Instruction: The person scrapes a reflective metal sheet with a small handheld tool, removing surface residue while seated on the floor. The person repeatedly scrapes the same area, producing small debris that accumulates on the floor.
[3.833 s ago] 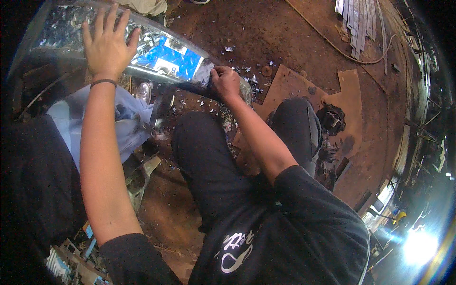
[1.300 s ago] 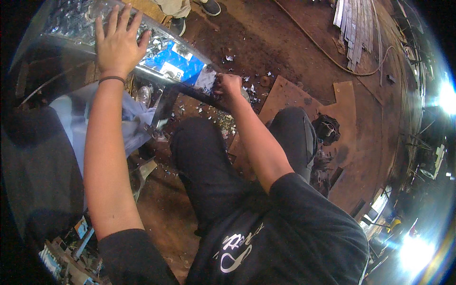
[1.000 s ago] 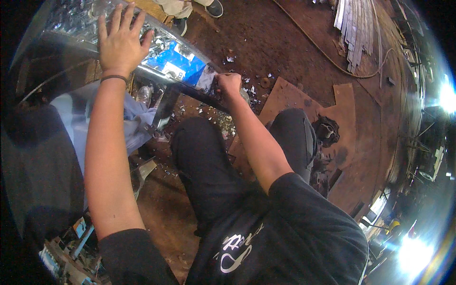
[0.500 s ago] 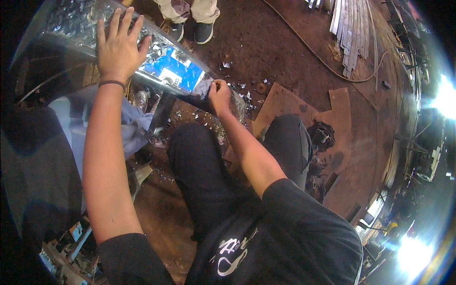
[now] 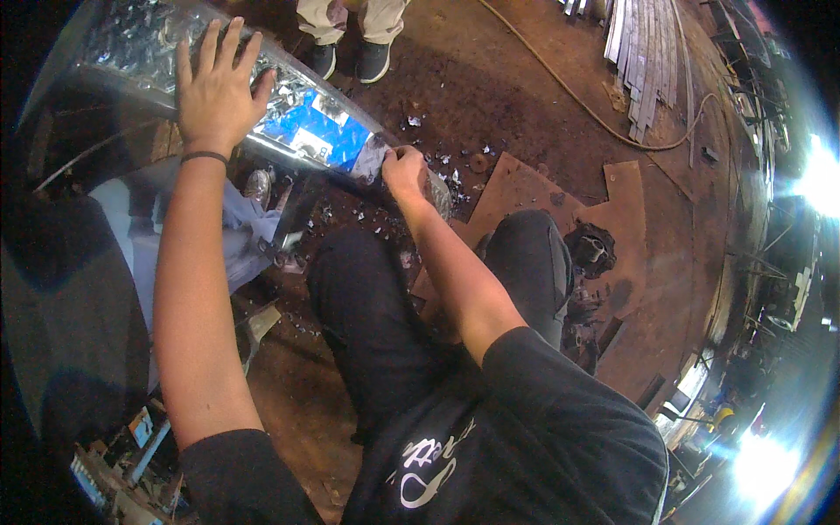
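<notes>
My left hand (image 5: 219,87) lies flat with its fingers spread on a long, shiny, metal-looking trough or beam (image 5: 144,66) that runs from the upper left toward the middle. Small silvery pieces or reflections cover its upper part. Farther along is a bright blue and white patch (image 5: 324,131), perhaps a label. My right hand (image 5: 405,173) is at the near right end, its fingers curled in a pinch beside a greyish crumpled patch (image 5: 371,159). What those fingers hold, if anything, is hidden.
Another person's shoes (image 5: 374,61) stand just beyond the trough. Silvery scraps (image 5: 444,160) litter the brown floor. A flat rusty plate (image 5: 525,197) lies right of my hand, a hose (image 5: 560,79) and long metal strips (image 5: 643,66) farther off. Bluish cloth (image 5: 236,227) hangs at left.
My right hand has shifted very slightly at the trough's end, its fingers still curled. The left hand stays almost in place, with its fingers spread.
</notes>
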`<act>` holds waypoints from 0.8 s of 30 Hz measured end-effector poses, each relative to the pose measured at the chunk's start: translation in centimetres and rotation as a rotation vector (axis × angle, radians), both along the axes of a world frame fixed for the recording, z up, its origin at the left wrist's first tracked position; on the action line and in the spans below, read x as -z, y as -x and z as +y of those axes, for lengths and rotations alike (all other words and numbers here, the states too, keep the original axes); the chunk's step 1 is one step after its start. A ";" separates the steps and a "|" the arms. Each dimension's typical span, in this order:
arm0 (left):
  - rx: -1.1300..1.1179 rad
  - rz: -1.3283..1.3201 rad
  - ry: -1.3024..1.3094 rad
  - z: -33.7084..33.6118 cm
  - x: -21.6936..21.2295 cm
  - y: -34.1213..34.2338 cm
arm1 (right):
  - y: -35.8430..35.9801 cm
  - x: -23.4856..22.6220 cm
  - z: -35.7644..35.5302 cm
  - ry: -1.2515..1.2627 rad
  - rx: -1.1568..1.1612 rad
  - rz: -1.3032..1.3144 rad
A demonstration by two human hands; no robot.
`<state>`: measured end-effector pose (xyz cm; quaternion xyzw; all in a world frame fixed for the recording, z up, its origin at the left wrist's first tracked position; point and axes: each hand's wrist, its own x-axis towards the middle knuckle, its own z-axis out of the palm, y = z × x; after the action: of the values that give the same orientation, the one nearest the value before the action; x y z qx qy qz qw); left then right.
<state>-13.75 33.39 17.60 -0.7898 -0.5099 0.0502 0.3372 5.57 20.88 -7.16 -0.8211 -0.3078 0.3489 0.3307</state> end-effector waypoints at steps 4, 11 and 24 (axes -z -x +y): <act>0.034 -0.037 0.005 0.5 0.6 -1.0 | -1.2 5.2 -0.9 -0.279 -0.056 -0.084; 0.011 -0.023 0.003 0.4 0.4 -0.6 | -1.4 4.8 -2.9 -0.444 -0.041 -0.019; 0.024 -0.019 -0.010 0.4 0.6 -0.6 | 0.2 4.5 -2.0 -0.315 -0.057 -0.145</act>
<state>-13.14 33.81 16.96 -0.7947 -0.5037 0.0359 0.3367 5.34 18.90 -11.61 -0.7732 -0.4048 0.2453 0.4221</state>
